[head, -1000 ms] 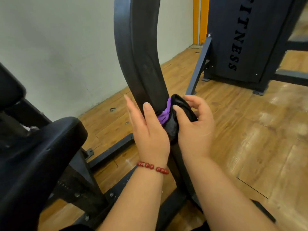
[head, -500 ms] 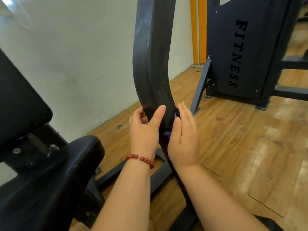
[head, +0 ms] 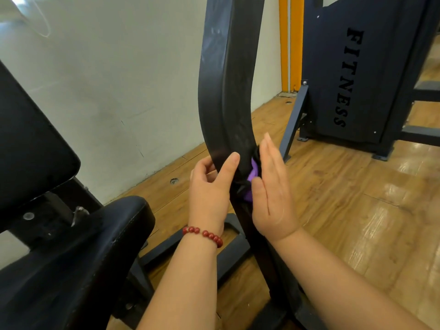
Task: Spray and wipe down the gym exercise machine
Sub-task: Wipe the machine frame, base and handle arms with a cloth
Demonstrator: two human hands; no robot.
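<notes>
Pale wall (head: pixel 107 79) meets glossy wood floor (head: pixel 357 210); orange post (head: pixel 283 44) beyond.

Bright, even light; pale glare patches shine on the floor (head: pixel 390 210) at right; a faint flare arc crosses the wall (head: pixel 42 22) top left; the seat (head: pixel 71 270) reads nearly black; straight lines bow toward the edges; focus mostly sharp.

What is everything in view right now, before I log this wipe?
bar: 1, black, curved, centre
cloth: 1, black-purple, against bar
seat: 1, black, lower left
backrest: 1, black, left
machine: 1, dark, marked FITNESS, upper right
strips: 2, orange, beside wall
floor: 1, wood, right
bracelet: 1, red, left wrist
left grip: 1, bare hand, holds bar
right grip: 1, bare hand, flat, presses cloth
</notes>
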